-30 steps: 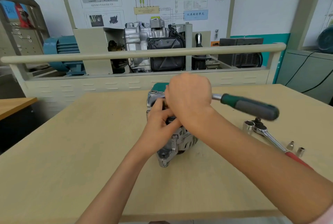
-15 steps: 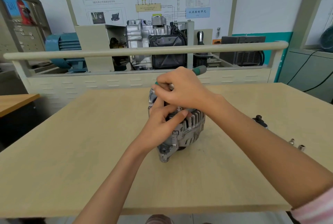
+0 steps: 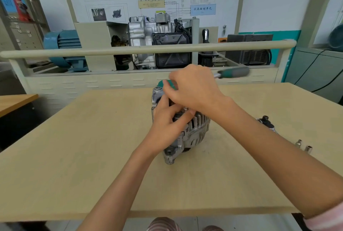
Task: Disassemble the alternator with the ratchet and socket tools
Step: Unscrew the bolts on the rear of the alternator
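A silver finned alternator (image 3: 196,132) stands on the wooden table (image 3: 92,156) near its middle. My left hand (image 3: 167,125) grips the alternator's left side and steadies it. Over its top, my right hand (image 3: 194,87) is closed on the head of a ratchet whose green and grey handle (image 3: 233,72) sticks out to the right, blurred. A green part (image 3: 167,83) shows just behind the alternator. The socket under my right hand is hidden.
A second ratchet (image 3: 267,123) lies on the table to the right, partly behind my right forearm, with two loose sockets (image 3: 303,146) near it. Behind the table runs a rail (image 3: 148,48) with an engine display and a blue motor (image 3: 63,45).
The ratchet handle swung from pointing right and toward me, to pointing away, then partway back to the right. My left hand stayed on the alternator.
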`<move>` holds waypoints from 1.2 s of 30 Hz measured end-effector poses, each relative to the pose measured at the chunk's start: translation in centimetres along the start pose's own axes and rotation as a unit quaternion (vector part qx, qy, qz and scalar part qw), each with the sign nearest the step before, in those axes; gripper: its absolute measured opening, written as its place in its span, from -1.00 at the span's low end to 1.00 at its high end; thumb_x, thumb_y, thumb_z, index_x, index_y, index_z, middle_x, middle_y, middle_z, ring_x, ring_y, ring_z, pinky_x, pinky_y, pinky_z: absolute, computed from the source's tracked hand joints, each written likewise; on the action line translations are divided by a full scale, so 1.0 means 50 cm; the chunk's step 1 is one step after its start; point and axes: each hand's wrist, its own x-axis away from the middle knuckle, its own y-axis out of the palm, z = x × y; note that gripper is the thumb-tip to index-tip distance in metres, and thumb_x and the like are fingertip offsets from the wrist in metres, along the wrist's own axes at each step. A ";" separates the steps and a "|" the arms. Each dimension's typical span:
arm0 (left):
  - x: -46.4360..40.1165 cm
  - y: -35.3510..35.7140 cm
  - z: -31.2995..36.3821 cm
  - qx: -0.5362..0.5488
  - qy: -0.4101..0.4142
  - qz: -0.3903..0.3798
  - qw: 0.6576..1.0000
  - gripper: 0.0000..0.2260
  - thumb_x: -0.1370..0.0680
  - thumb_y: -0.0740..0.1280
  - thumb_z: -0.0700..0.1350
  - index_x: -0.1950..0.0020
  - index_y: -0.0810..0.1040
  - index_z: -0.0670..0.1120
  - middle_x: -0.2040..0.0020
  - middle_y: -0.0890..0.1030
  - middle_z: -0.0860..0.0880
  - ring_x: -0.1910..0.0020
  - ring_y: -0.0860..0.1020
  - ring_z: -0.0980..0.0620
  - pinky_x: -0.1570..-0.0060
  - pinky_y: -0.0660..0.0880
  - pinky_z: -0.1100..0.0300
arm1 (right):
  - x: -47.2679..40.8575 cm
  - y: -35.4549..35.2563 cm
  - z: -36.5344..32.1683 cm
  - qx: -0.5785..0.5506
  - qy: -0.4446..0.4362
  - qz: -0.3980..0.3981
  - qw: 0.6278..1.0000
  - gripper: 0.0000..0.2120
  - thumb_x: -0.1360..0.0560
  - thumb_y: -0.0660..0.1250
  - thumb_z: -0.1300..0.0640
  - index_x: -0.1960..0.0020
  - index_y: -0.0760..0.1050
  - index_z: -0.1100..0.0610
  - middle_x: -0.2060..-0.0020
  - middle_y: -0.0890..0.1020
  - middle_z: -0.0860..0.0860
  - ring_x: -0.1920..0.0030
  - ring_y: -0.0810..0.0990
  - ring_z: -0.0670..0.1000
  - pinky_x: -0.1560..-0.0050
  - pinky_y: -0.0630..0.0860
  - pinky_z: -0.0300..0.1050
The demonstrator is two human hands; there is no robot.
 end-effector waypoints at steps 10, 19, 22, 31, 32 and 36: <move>-0.001 -0.013 -0.018 0.005 -0.003 -0.024 1.000 -0.85 -0.53 0.35 -0.12 0.22 0.64 -0.08 -0.08 0.38 -0.10 -0.14 0.42 -0.02 -0.22 0.38 -0.06 | 0.006 -0.006 0.002 -0.014 0.030 -0.044 0.999 -0.60 -0.55 0.16 0.02 0.41 0.20 0.12 0.52 0.26 -0.05 0.48 0.28 -0.01 0.42 0.16 -0.15; 0.003 0.031 -0.007 -0.055 0.014 0.056 0.997 -0.89 -0.46 0.27 0.07 0.24 0.53 0.13 0.06 0.31 0.23 -0.07 0.37 0.02 -0.17 0.36 -0.13 | -0.001 -0.015 0.005 0.118 0.001 -0.045 0.992 -0.64 -0.56 0.11 -0.02 0.34 0.26 0.14 0.48 0.23 -0.01 0.47 0.27 0.02 0.47 0.08 -0.17; 0.005 0.021 -0.004 -0.058 -0.004 0.026 0.998 -0.90 -0.46 0.23 0.10 0.22 0.51 0.21 -0.02 0.33 0.17 -0.15 0.33 0.05 -0.25 0.29 0.00 | -0.007 -0.011 0.018 0.071 -0.057 -0.051 0.995 -0.68 -0.54 0.14 -0.01 0.33 0.25 0.09 0.48 0.24 -0.06 0.37 0.34 0.05 0.44 0.09 -0.16; 0.002 -0.015 -0.012 0.014 0.015 -0.054 0.998 -0.84 -0.58 0.27 -0.17 0.11 0.65 -0.05 -0.22 0.34 0.01 -0.18 0.27 0.45 -0.12 0.22 0.55 | -0.011 -0.017 0.011 -0.026 -0.062 -0.097 0.993 -0.64 -0.54 0.17 0.00 0.39 0.21 0.05 0.49 0.29 -0.08 0.42 0.31 -0.05 0.37 0.18 -0.14; 0.001 -0.016 -0.014 0.015 0.012 -0.050 0.999 -0.85 -0.56 0.29 -0.16 0.14 0.65 -0.08 -0.19 0.36 0.00 -0.16 0.32 0.37 -0.11 0.26 0.51 | -0.010 -0.014 0.005 0.016 -0.034 -0.084 0.996 -0.66 -0.55 0.15 0.01 0.36 0.22 0.09 0.48 0.26 -0.05 0.39 0.33 0.00 0.41 0.16 -0.14; -0.003 0.001 -0.010 0.016 -0.003 -0.006 1.000 -0.72 -0.50 0.34 -0.24 0.36 0.55 0.04 -0.05 0.39 -0.01 0.00 0.40 0.07 0.01 0.29 0.26 | -0.006 -0.003 -0.025 0.162 0.108 -0.064 0.979 -0.64 -0.55 0.15 0.18 0.41 0.20 0.15 0.49 0.24 0.00 0.51 0.24 0.01 0.46 0.17 -0.21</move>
